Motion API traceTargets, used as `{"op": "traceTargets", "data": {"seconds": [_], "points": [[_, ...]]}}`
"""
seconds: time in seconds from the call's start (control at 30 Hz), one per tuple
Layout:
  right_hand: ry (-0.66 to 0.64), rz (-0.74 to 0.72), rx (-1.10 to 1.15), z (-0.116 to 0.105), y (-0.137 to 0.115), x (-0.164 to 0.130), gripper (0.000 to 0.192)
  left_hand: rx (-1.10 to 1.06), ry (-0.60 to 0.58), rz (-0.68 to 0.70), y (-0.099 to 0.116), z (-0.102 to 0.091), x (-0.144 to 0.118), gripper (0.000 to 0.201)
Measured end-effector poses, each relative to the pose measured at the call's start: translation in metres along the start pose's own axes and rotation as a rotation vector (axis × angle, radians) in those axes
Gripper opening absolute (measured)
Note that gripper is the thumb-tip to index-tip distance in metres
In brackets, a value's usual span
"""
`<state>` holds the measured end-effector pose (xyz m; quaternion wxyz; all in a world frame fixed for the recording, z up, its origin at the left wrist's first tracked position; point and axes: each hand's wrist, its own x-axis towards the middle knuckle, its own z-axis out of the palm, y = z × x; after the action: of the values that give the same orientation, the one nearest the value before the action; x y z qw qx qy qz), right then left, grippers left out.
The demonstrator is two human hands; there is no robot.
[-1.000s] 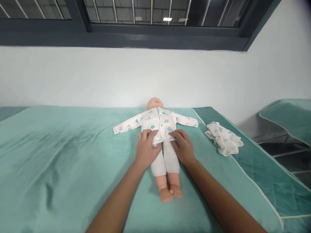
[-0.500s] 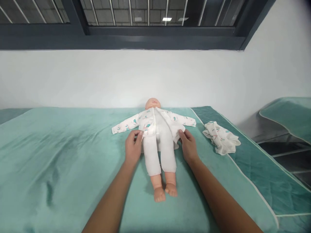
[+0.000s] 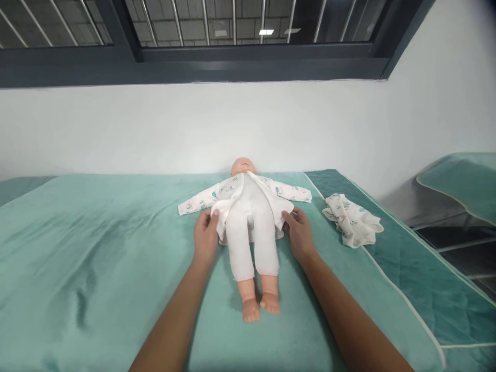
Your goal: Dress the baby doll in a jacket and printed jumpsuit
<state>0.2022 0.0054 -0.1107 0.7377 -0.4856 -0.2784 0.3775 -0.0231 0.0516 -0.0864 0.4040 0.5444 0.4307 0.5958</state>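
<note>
A baby doll (image 3: pixel 248 243) lies on its back, its head toward the wall and its bare feet toward me. It wears a white printed baby jacket (image 3: pixel 229 188) with both sleeves spread sideways and the front parted, so the white cloth body shows. My left hand (image 3: pixel 206 232) pinches the lower front edge of the jacket on the left side. On the right side, my right hand (image 3: pixel 300 232) pinches the opposite front edge between thumb and fingers. Both edges are held out from the doll's body.
A crumpled white printed baby garment (image 3: pixel 353 221) lies to the right of the doll. Everything rests on a green bedspread (image 3: pixel 96 284). Behind are a white wall (image 3: pixel 174 124) and a dark-framed barred window (image 3: pixel 251 64). A green padded seat (image 3: pixel 461 181) stands at the far right.
My left hand has moved left and drawn the left front of the jacket outward, opening it. My right hand has barely moved and keeps its pinch.
</note>
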Motion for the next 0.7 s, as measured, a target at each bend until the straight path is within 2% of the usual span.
{"op": "traceTargets", "data": {"seconds": [0.07, 0.17, 0.23, 0.33, 0.43, 0.53, 0.6, 0.7], "points": [[0.028, 0.016, 0.039, 0.0, -0.002, -0.001, 0.042, -0.237, 0.108, -0.111, -0.003, -0.002, 0.005, 0.019], [0.053, -0.003, 0.058, -0.002, -0.006, -0.002, 0.054, -0.496, 0.176, -0.18, -0.005, -0.006, 0.009, 0.018], [0.045, -0.022, 0.052, -0.003, -0.007, -0.003, 0.059, -0.587, 0.193, -0.186, -0.005, -0.007, 0.01, 0.019], [0.021, -0.027, 0.041, -0.004, -0.008, -0.004, 0.051, -0.633, 0.225, -0.169, -0.007, -0.009, 0.011, 0.019], [0.044, -0.016, 0.024, -0.005, -0.008, -0.003, 0.039, -0.526, 0.312, -0.192, -0.011, -0.012, 0.011, 0.019], [0.072, -0.006, 0.009, -0.007, -0.007, -0.002, 0.035, -0.268, 0.471, -0.204, -0.013, -0.015, 0.01, 0.024], [0.092, -0.016, -0.018, -0.009, -0.007, -0.002, 0.034, -0.057, 0.523, -0.11, -0.012, -0.016, 0.008, 0.032], [0.112, -0.038, -0.122, -0.009, -0.009, -0.004, 0.035, 0.216, 0.448, 0.082, -0.01, -0.015, 0.005, 0.033]]}}
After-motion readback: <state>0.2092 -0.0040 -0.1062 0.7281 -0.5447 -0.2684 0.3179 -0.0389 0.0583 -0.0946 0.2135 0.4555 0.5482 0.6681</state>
